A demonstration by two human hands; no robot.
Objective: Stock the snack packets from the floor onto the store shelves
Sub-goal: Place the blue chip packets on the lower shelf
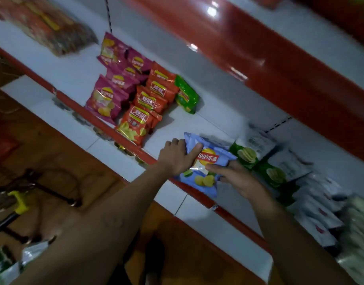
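Note:
A light blue Lay's chip packet stands at the front edge of the white shelf. My left hand grips its left side, thumb across the front. My right hand holds its right side, thumb pressed on the front. Further left on the same shelf stand rows of purple packets, orange packets and a green packet. To the right of the blue packet are green-and-white packets.
The shelf has a red front lip and a red band above. Several white packets fill the shelf's right end. More packets lie at the lower left on the floor, beside a dark metal frame.

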